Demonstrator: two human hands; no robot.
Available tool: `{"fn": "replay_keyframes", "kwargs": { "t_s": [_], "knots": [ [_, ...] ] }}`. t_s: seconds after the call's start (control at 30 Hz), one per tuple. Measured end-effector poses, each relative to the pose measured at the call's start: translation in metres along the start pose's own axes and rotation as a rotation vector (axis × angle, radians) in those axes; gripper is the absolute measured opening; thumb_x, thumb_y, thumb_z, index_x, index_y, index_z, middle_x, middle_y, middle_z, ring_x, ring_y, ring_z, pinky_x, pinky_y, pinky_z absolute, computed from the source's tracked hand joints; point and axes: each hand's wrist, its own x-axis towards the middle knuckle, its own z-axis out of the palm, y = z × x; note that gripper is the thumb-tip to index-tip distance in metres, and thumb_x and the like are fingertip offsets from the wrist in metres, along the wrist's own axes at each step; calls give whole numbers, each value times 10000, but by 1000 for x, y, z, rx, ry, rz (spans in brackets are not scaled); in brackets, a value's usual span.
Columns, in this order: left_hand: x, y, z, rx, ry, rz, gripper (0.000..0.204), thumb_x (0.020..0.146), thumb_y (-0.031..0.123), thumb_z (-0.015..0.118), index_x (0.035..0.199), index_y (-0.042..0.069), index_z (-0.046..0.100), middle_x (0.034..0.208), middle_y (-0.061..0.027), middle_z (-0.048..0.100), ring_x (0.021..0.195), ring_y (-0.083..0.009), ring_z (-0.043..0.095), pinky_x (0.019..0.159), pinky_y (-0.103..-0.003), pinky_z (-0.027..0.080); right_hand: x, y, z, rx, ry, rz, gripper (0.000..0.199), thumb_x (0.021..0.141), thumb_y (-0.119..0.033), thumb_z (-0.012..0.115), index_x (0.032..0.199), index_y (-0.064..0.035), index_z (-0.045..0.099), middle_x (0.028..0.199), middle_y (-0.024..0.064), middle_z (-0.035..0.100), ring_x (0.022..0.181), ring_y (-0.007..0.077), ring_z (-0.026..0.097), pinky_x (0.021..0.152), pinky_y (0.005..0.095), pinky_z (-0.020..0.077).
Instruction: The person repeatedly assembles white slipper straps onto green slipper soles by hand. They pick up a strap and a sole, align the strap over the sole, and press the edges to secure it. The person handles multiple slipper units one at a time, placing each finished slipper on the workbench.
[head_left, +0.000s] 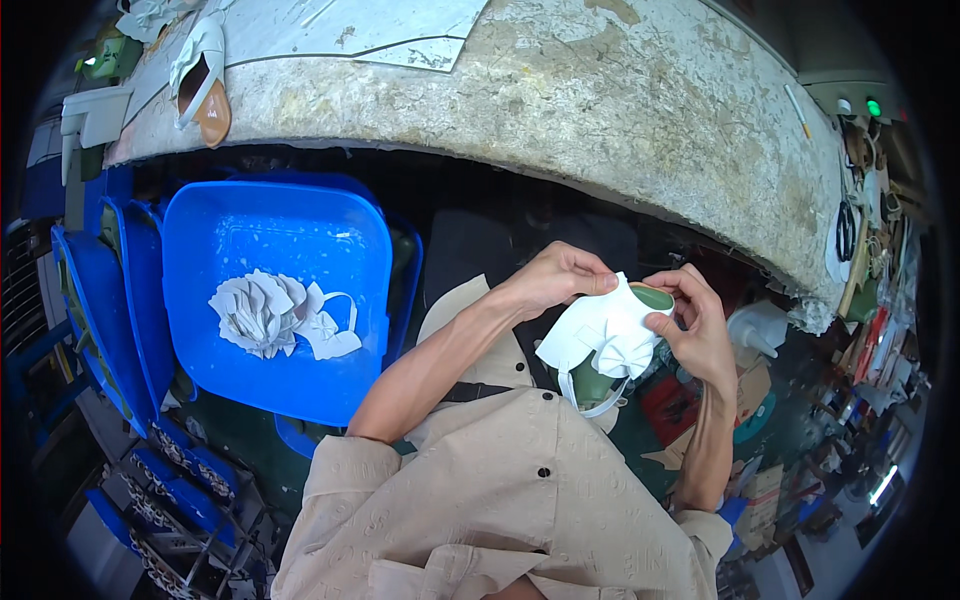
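A white shoe upper [575,335] with a folded bow and a thin strap lies over a green shoe last [592,386], held in front of my body. My left hand [565,280] pinches the upper's top edge between thumb and fingers. On the other side, my right hand [692,318] is closed around the upper's right edge, its thumb close to the bow. Some green of the last shows between the hands at the opening, and more below the bow. Most of the last is covered by the upper.
A worn, stained workbench [600,130] curves across the top, bearing a white shoe [202,68] with a tan sole. At left, a blue tub [270,215] holds a bunch of white uppers [255,312]. Black-handled scissors [846,232] and a white plastic bottle [757,328] are at right.
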Motion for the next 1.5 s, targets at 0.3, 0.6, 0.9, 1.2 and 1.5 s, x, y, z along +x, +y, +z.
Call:
{"fn": "replay_keyframes", "kwargs": {
  "t_s": [0.3, 0.6, 0.9, 1.2, 1.5],
  "knots": [
    [18, 8, -3, 88, -98, -148, 205, 932, 237, 775, 1013, 49, 773, 929, -23, 738, 883, -103, 676, 791, -285, 554, 2, -25, -3, -183, -60, -26, 516, 731, 108, 745, 1222, -34, 679, 962, 94, 517, 865, 220, 580, 768, 324, 478],
    [19, 13, 3, 128, -110, -129, 245, 908, 244, 803, 1038, 38, 772, 939, -31, 743, 881, -102, 673, 796, -277, 538, 4, -36, -7, -492, -172, -50, 521, 730, 87, 722, 1231, -49, 680, 905, 119, 445, 837, 299, 496, 788, 376, 441],
    [-47, -46, -5, 189, -7, -27, 326, 909, 215, 801, 1119, -31, 761, 961, -108, 767, 881, -105, 697, 789, -249, 533, -12, -15, -17, -421, -86, -42, 451, 736, 89, 675, 1172, -20, 641, 940, 124, 488, 891, 298, 540, 812, 362, 449],
    [-46, -50, 0, 322, -15, -78, 254, 926, 200, 772, 1031, -31, 777, 836, -96, 746, 783, -130, 705, 763, -274, 573, -30, -22, -18, -443, -92, 57, 418, 756, 123, 634, 1163, 31, 616, 967, 83, 418, 888, 209, 472, 814, 285, 414],
    [-36, -73, -4, 263, -93, -79, 138, 912, 75, 763, 993, -36, 750, 894, -110, 757, 808, -129, 708, 757, -271, 567, -40, -5, -14, -415, -48, 2, 372, 790, 85, 665, 1156, 44, 618, 969, 79, 424, 887, 204, 469, 818, 291, 415]
  ]
}}
